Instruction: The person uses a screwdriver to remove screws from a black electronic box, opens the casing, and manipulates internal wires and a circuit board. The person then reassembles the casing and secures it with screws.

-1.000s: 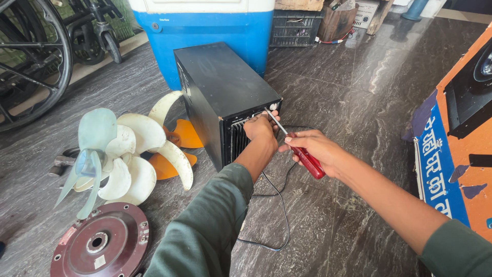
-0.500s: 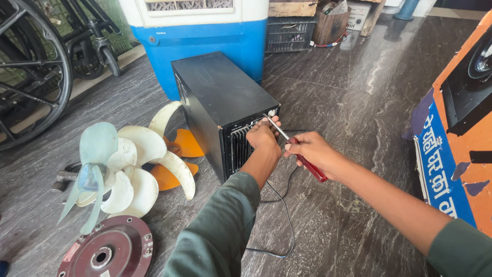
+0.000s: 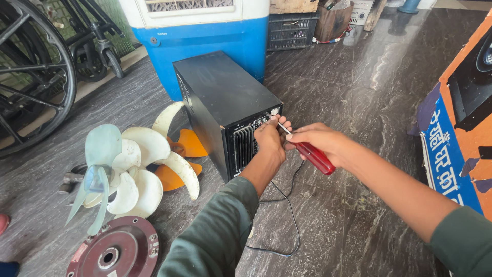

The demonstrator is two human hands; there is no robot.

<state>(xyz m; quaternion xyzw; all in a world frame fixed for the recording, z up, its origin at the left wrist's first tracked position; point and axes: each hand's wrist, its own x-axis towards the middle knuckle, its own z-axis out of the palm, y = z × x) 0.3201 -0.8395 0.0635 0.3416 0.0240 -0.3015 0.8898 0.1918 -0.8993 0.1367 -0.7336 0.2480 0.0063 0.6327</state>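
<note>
A black metal box (image 3: 221, 97) with a vented rear panel stands on the dark stone floor (image 3: 359, 77). My left hand (image 3: 269, 141) rests against the upper right of that rear panel, fingers pinched around the shaft of a screwdriver near its tip. My right hand (image 3: 320, 143) grips the screwdriver's red handle (image 3: 316, 157). The thin metal shaft points up and left to the box's top rear corner. A black cable (image 3: 287, 205) trails from behind the box across the floor toward me.
White and orange fan blades (image 3: 128, 164) lie left of the box, with a dark red round motor plate (image 3: 115, 251) below them. A blue and white cooler (image 3: 205, 31) stands behind. Bicycle wheels (image 3: 36, 77) are at far left, and an orange and blue speaker cabinet (image 3: 456, 118) at right.
Both hands stay at the box's rear corner with the screwdriver. The view has shifted slightly; the screwdriver handle sits a little lower and flatter than before.
</note>
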